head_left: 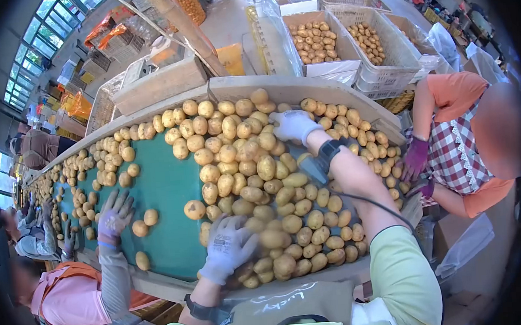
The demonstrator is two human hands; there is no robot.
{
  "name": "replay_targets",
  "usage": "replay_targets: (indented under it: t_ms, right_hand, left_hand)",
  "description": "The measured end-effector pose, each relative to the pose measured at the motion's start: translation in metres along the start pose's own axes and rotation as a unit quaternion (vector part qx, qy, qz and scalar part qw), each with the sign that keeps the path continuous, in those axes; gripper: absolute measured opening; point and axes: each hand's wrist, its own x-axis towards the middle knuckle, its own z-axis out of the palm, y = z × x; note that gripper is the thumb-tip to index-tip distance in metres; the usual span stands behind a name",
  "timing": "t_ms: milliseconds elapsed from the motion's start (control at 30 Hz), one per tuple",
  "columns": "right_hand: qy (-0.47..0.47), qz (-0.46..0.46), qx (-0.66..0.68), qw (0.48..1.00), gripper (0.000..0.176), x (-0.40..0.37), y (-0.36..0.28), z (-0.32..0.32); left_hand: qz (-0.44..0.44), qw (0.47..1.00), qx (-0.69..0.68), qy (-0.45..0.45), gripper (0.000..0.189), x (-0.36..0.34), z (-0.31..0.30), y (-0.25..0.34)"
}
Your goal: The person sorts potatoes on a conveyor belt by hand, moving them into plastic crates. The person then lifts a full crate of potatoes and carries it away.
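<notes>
Many yellow-brown potatoes (pixel 266 168) lie spread over a green conveyor belt (pixel 164 187) in front of me. My left hand (pixel 227 249), in a pale work glove, rests against potatoes at the near side of the pile. Its fingers are stretched out, and it grips nothing that I can see. Toward the far side, my right hand (pixel 294 126), also gloved, reaches over the pile and touches potatoes with its fingers extended. Some potatoes under both hands are hidden.
At the right, a person in a checked apron (pixel 456 152) has purple-gloved hands by the potatoes. At the left, another person's gloved hand (pixel 115 215) is over the belt. Potato-filled crates (pixel 380 66) stand beyond the belt's raised edge (pixel 303 87).
</notes>
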Motion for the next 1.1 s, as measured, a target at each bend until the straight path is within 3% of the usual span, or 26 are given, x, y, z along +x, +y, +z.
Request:
replay_targets:
  t_ms: [33,100,167,233,300,333,400,433,467,500,533,567,600,633,700,833,900,933,1000,1067,1100]
  right_hand:
    - [-0.061,-0.025,0.028,0.997,0.048,0.004,0.007,-0.005]
    - [-0.074,-0.017,0.013,0.997,0.046,0.003,0.013,-0.001]
    - [-0.010,0.016,0.018,1.000,0.043,-0.007,0.013,0.016]
    - [0.024,-0.009,-0.024,0.999,0.042,-0.021,0.014,0.024]
    - [0.053,-0.068,-0.048,0.995,0.041,-0.033,0.018,0.023]
    - [0.120,-0.136,-0.025,0.983,0.036,-0.047,0.025,0.021]
    - [0.198,-0.278,-0.099,0.935,0.032,-0.053,0.048,-0.011]
    - [0.038,0.011,-0.131,0.991,0.032,-0.050,0.064,-0.035]
    - [0.276,0.045,-0.061,0.958,0.033,-0.041,0.122,-0.022]
    - [0.526,0.046,-0.218,0.821,0.040,-0.058,0.111,-0.055]
    - [0.515,0.075,-0.214,0.826,0.051,-0.068,0.113,-0.056]
    - [0.515,0.078,-0.211,0.827,0.051,-0.077,0.106,-0.045]
    - [0.405,-0.026,-0.086,0.910,0.054,-0.093,0.096,-0.025]
    - [0.274,-0.128,0.044,0.952,0.058,-0.113,0.084,0.000]
    - [0.206,-0.184,-0.040,0.960,0.053,-0.177,0.034,0.064]
    - [0.092,-0.242,-0.041,0.965,0.063,-0.254,0.030,0.084]
    - [0.099,-0.006,-0.010,0.995,0.060,-0.269,0.057,0.093]
    - [0.128,0.002,-0.036,0.991,0.061,-0.275,0.059,0.098]
    - [0.163,0.009,-0.064,0.985,0.062,-0.276,0.052,0.099]
    - [0.138,-0.191,-0.004,0.972,0.060,-0.279,0.020,0.105]
    - [0.139,-0.190,-0.002,0.972,0.060,-0.276,0.025,0.110]
  left_hand:
    - [0.000,1.000,0.009,-0.003,0.025,0.001,0.000,0.001]
    - [-0.002,1.000,0.001,0.000,0.025,0.003,0.002,0.000]
    - [-0.004,1.000,-0.001,0.003,0.025,0.003,0.002,0.001]
    - [-0.001,1.000,-0.005,-0.005,0.025,0.002,0.000,0.001]
    - [0.008,1.000,-0.002,-0.003,0.024,-0.001,0.000,0.002]
    - [0.015,1.000,-0.002,-0.001,0.024,-0.001,-0.001,0.001]
    - [0.019,1.000,-0.009,0.011,0.024,0.000,0.000,-0.002]
    - [0.018,0.999,-0.019,0.022,0.024,-0.002,0.002,-0.001]
    - [0.013,0.999,-0.026,0.016,0.024,-0.007,0.006,0.002]
    - [0.011,1.000,-0.025,0.014,0.024,-0.006,0.007,0.001]
    - [0.011,1.000,-0.019,0.014,0.024,-0.003,0.006,-0.001]
    - [0.011,1.000,-0.013,0.010,0.024,0.000,0.003,-0.003]
    - [0.008,1.000,-0.015,0.009,0.023,0.001,0.002,-0.001]
    - [0.005,1.000,-0.018,0.004,0.023,0.000,0.002,0.001]
    - [0.000,1.000,-0.007,0.010,0.023,0.001,0.003,0.002]
    - [0.008,1.000,-0.004,0.016,0.022,-0.001,0.002,0.002]
    - [0.006,1.000,0.002,0.006,0.022,0.001,0.005,0.002]
    - [0.009,1.000,0.012,0.004,0.022,-0.001,0.005,0.004]
    - [0.014,1.000,0.025,0.007,0.022,0.003,0.005,0.005]
    - [0.013,1.000,0.018,0.006,0.023,0.001,0.006,0.003]
    - [0.014,1.000,0.020,0.005,0.023,-0.001,0.005,0.003]
